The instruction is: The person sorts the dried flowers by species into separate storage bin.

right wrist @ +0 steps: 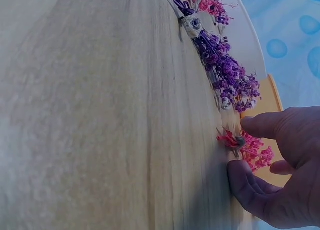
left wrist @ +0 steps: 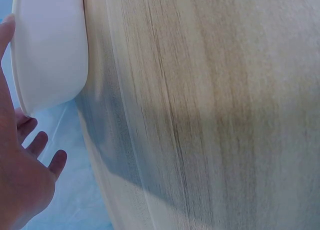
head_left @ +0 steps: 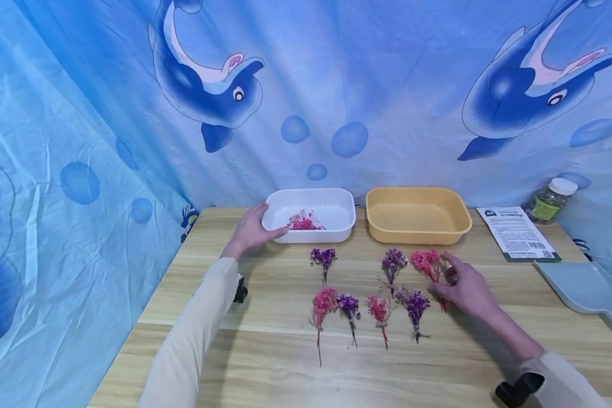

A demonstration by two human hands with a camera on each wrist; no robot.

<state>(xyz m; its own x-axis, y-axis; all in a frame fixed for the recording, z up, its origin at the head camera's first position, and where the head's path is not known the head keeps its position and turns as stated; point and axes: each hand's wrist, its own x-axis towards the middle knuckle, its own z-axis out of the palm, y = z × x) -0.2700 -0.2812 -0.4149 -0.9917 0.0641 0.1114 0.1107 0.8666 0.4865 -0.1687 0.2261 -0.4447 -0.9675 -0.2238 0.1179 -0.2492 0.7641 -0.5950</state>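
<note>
My left hand (head_left: 252,229) holds the left end of a white plastic basin (head_left: 344,235), thumb on its front rim. In the left wrist view, the other fingertips are loose beside the basin's end (left wrist: 52,50). Pink dried flowers (head_left: 303,221) lie inside it. My right hand (head_left: 466,289) is at a pink dried-flower bunch (head_left: 426,263) on the table, thumb and forefinger spread on either side. The right wrist view shows this bunch (right wrist: 255,152) in the gap between the fingertips. Beside it lies a tied purple bunch (right wrist: 225,67).
A yellow basin (head_left: 418,238) stands right of the white one. More pink (head_left: 323,303) and purple bunches (head_left: 413,304) lie mid-table. At right are a printed packet (head_left: 517,232), a white-lidded jar (head_left: 551,201) and a grey-blue dustpan (head_left: 586,286). A dolphin-print curtain (head_left: 306,85) hangs behind.
</note>
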